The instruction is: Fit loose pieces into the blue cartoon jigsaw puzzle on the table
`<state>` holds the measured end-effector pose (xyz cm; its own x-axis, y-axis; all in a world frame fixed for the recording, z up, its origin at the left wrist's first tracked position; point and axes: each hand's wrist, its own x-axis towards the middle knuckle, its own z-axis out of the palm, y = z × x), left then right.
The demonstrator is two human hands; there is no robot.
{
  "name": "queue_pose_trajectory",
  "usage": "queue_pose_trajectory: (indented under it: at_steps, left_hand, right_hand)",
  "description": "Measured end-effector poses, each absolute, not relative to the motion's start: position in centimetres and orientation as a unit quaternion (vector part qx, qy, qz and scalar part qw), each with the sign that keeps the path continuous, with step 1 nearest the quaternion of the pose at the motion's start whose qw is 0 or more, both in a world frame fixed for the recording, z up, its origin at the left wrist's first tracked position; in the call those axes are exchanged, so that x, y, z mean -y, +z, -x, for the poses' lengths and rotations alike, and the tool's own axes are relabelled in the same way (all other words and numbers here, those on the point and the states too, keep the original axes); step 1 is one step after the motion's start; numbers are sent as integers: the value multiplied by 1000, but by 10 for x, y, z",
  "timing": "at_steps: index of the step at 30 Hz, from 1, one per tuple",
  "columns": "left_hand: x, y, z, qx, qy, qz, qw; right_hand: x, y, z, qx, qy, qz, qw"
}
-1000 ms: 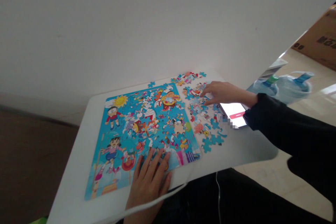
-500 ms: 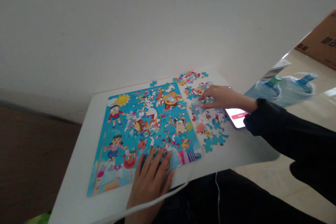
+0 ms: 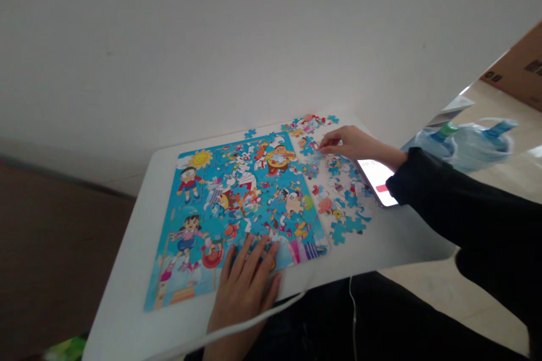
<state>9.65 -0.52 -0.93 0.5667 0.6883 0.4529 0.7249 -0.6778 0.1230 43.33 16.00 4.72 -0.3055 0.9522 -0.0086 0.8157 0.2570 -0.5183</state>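
A blue cartoon jigsaw puzzle (image 3: 249, 203) lies flat on the white table (image 3: 127, 271), with a sun in its upper left corner. My left hand (image 3: 245, 282) rests on the puzzle's lower edge, fingers stretched out and slightly apart. To the right of the board, loose puzzle pieces (image 3: 339, 194) are spread over the tabletop. Above them my right hand (image 3: 347, 142) has its thumb and fingertips pinched together on a small, blurred puzzle piece (image 3: 317, 154), close to the board's right edge.
A lit phone (image 3: 379, 183) lies right of the pieces, partly under my right wrist. A white cable (image 3: 254, 324) crosses my left wrist. Behind the table stands a wall (image 3: 237, 45). Large water bottles (image 3: 478, 146) and a cardboard box (image 3: 520, 67) are on the floor at right.
My right hand has shifted slightly left and up, and its spread fingers have closed into a pinch. More of the phone screen shows. My left hand stays on the puzzle.
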Motion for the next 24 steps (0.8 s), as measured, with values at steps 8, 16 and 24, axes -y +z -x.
queue_pose_trajectory:
  at_steps: [8,16,24]
  left_hand:
    - [6,-7,-96,404,-230,885,33]
    - [6,-6,-98,410,-234,881,26]
    - [6,-8,-97,411,-237,880,24]
  right_hand:
    - [-157,52,-411,858,269,432,70]
    - [-125,51,-440,844,239,479,41]
    - [-109,57,-437,853,188,487,-15]
